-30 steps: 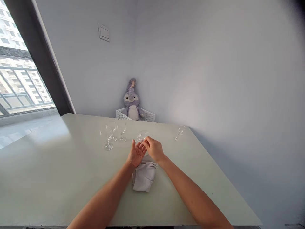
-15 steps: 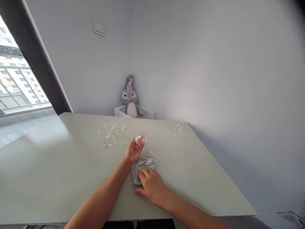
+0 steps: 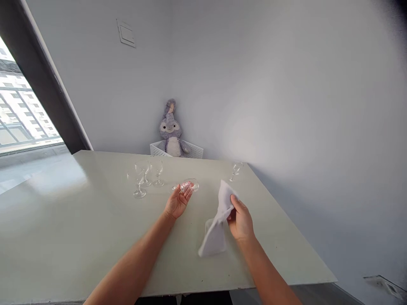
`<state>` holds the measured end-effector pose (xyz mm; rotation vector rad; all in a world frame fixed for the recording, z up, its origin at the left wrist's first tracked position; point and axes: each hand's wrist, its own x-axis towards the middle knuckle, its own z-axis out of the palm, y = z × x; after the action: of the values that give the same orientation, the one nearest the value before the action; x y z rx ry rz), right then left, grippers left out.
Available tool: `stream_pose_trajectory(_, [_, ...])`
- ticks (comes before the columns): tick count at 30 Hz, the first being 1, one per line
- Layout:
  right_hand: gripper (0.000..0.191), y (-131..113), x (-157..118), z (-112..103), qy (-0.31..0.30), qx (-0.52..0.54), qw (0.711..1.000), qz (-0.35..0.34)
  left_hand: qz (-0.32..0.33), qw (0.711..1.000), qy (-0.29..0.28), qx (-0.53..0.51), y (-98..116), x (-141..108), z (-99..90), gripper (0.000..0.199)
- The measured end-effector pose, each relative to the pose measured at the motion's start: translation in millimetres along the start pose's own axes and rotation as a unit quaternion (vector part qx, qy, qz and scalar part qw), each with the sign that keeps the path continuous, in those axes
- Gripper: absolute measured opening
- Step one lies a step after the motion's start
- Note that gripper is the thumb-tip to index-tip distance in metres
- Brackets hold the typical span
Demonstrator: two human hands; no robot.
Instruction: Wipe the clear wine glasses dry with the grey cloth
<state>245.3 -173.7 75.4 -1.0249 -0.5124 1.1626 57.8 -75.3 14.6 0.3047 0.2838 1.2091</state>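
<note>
My left hand (image 3: 178, 201) is closed around a clear stemmed glass (image 3: 193, 185), which lies tilted on its side above the table, bowl pointing right and foot to the left. In my right hand (image 3: 240, 218) a pale grey cloth (image 3: 219, 224) is pinched between thumb and fingers. The cloth is lifted, twisted in the middle, and its lower end hangs down to the left, slightly blurred. Several empty stemmed glasses, among them a front one (image 3: 139, 184) and a right-hand one (image 3: 158, 173), stand upright left of my left hand.
One more stemmed glass (image 3: 235, 170) stands at the table's far right, close to the wall. Behind the far edge of the pale table (image 3: 79, 237), a plush toy (image 3: 171, 133) sits in a white perforated basket (image 3: 197, 151). A window is at the left.
My right hand has picked the cloth up off the table and moved to the right with it. The left hand keeps the glass in nearly the same place.
</note>
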Motion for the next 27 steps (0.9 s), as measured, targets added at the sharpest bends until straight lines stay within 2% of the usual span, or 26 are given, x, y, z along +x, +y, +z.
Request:
stream_pose_trajectory(4, [0.022, 14, 6, 21, -0.041, 0.019, 0.999, -0.019, -0.015, 1.0, -0.016, -0.005, -8, -2, 1.1, 0.02])
stream_pose_trajectory(7, [0.026, 32, 11, 39, -0.148, -0.06, 0.986, -0.044, -0.023, 0.999, -0.029, -0.002, -10, -4, 3.4, 0.021])
stream_pose_trajectory(10, [0.032, 42, 15, 46, -0.25, -0.223, 0.936, -0.105, -0.028, 0.999, -0.038, 0.005, -8, -5, 5.9, 0.024])
stream_pose_trajectory(12, [0.044, 45, 20, 43, -0.281, -0.3, 0.9, -0.147, -0.028, 0.998, -0.041, 0.024, -8, -5, 6.4, 0.024])
stream_pose_trajectory(14, [0.048, 50, 27, 36, -0.299, -0.329, 0.88, -0.17, -0.023, 0.997, -0.043, 0.063, -11, -5, 5.2, 0.021])
stream_pose_trajectory(16, [0.046, 56, 35, 29, -0.309, -0.332, 0.875, -0.169, -0.028, 0.992, -0.05, 0.114, -17, -5, 2.6, 0.018])
stream_pose_trajectory(18, [0.04, 64, 42, 23, -0.309, -0.319, 0.884, -0.143, -0.045, 0.983, -0.07, 0.161, -23, -5, 0.2, 0.02])
stream_pose_trajectory(20, [0.031, 71, 45, 21, -0.302, -0.277, 0.908, -0.088, -0.061, 0.975, -0.09, 0.192, -24, -5, 0.0, 0.024])
stream_pose_trajectory(23, [0.025, 72, 47, 22, -0.301, -0.138, 0.943, 0.028, -0.051, 0.975, -0.093, 0.194, -16, -9, 6.4, 0.03])
stream_pose_trajectory(25, [0.023, 69, 45, 23, -0.294, -0.031, 0.949, 0.105, -0.051, 0.975, -0.102, 0.19, -8, -12, 13.6, 0.038])
stream_pose_trajectory(27, [0.022, 67, 43, 23, -0.281, 0.037, 0.947, 0.15, -0.072, 0.968, -0.122, 0.209, -2, -16, 19.8, 0.042])
